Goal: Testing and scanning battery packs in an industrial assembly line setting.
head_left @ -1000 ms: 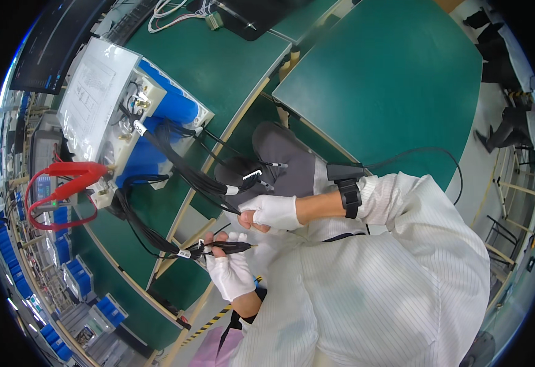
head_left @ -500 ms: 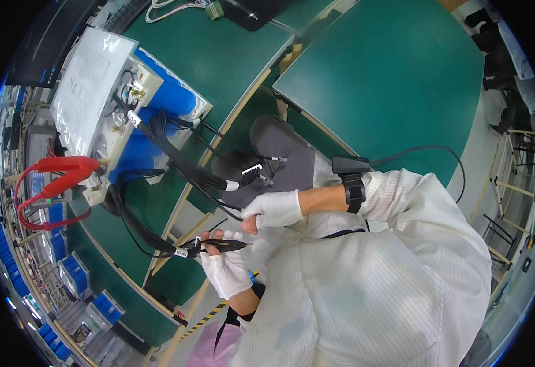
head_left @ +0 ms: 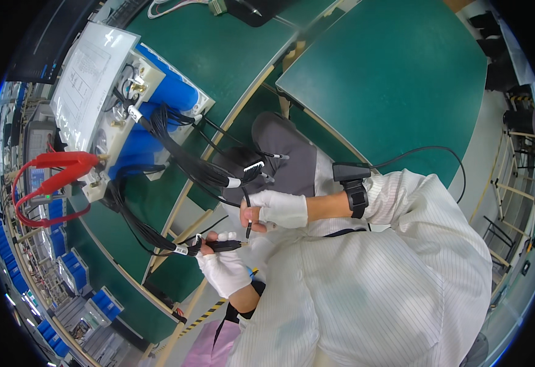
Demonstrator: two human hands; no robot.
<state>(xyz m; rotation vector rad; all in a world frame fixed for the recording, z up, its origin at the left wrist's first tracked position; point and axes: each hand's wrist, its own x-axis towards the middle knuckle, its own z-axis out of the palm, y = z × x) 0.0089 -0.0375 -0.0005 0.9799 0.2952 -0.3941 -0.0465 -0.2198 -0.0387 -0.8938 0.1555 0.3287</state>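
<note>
A bundle of black cables [head_left: 136,223] with a white label runs down from a module of blue cylinders [head_left: 172,92] in a white frame. My left hand [head_left: 224,269], in a white fingerless glove, is closed around the ends of this bundle; their dark tips point toward my right hand. Just above, my right hand [head_left: 273,209], gloved the same way, pinches a single black cable [head_left: 248,227], its tip hanging down near the left hand's cable ends. A second black cable bundle [head_left: 185,153] passes from the module to beside the right hand, with loose ends over my grey-trousered leg.
A red clip lead [head_left: 65,165] is attached at the module's near-left edge. A sheet in a clear sleeve [head_left: 87,85] leans over the module. Green-topped tables [head_left: 390,79] lie beyond, with wooden edges. A black box with a cord [head_left: 350,168] sits at my right wrist.
My right hand has shifted slightly right and now holds a cable with its tip pointing down. The left hand has moved slightly left and stays closed on its bundle.
</note>
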